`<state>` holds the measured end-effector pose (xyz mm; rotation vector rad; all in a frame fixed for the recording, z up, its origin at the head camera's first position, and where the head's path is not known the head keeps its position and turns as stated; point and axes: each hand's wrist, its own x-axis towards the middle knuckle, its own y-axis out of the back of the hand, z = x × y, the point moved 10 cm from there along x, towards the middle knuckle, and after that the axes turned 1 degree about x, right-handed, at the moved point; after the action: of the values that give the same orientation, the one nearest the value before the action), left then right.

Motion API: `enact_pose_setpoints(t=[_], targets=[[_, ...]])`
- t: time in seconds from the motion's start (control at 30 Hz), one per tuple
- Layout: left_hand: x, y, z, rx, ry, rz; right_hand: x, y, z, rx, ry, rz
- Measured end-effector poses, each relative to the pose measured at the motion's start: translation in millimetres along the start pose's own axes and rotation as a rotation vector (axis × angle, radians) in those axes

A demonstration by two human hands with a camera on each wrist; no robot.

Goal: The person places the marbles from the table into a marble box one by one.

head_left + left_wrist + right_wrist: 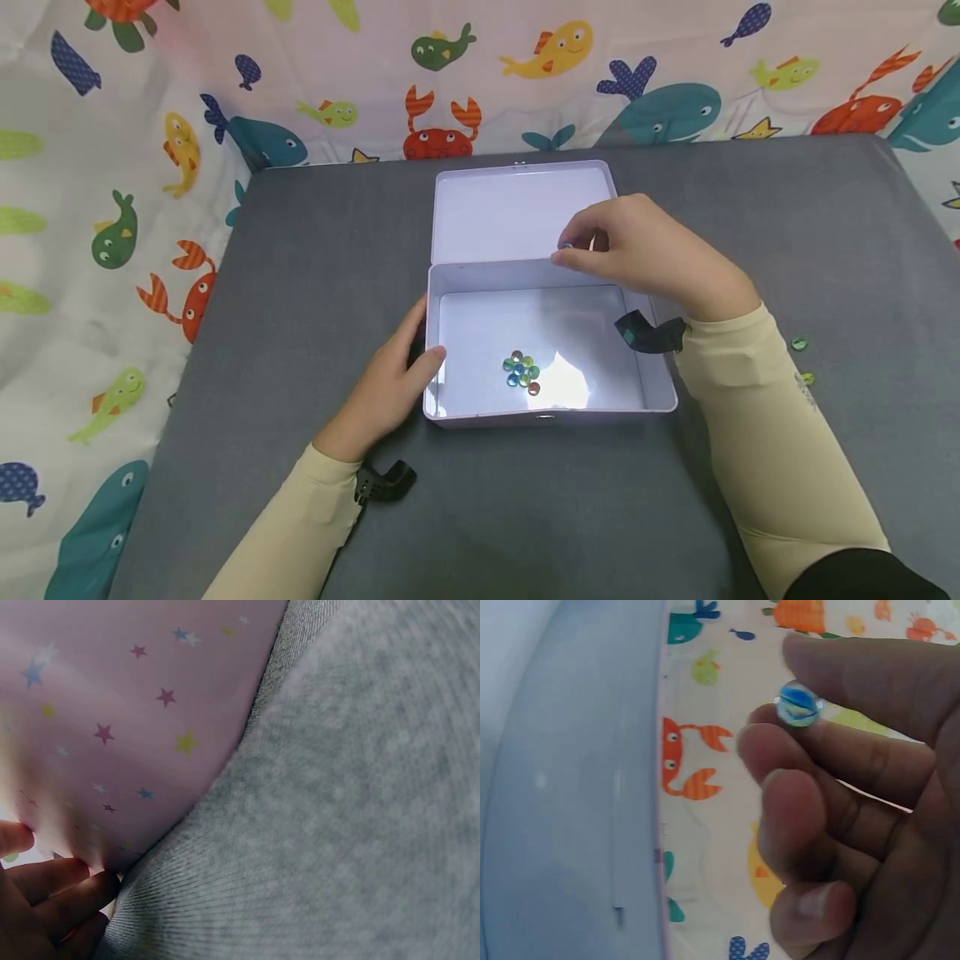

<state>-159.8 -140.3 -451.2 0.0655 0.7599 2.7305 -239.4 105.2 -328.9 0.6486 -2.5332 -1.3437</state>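
Note:
A white-lined metal box (480,415) lies on the grey cloth with its hinged lid (495,212) tipped back. Inside, toward the front, several coloured glass marbles (519,369) sit in a loose cluster. My left hand (386,387) holds the box's left side, thumb over the rim and fingers along the outer wall. The left wrist view shows those fingers touching a pink, star-printed side (142,697). Above the back right of the box, my right hand (637,242) pinches a clear marble with blue inside (799,705) between thumb and fingers.
Right of the box, a green marble (799,343) and a yellow-green marble (807,378) lie on the cloth, the latter partly behind the right sleeve. A curtain printed with sea animals (480,75) borders the table at the back and left.

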Motion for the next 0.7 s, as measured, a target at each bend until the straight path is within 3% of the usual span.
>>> enact_pose_setpoints(t=[0.3,0.7], targets=[[-0.6,0.6,0.1,0.007,0.008,0.002,8,-33.1,12,-0.067,-0.011,-0.166],[-0.6,0.4,-0.6,0.009,0.015,-0.003,5,-50.5,25,-0.061,-0.077,-0.255]])
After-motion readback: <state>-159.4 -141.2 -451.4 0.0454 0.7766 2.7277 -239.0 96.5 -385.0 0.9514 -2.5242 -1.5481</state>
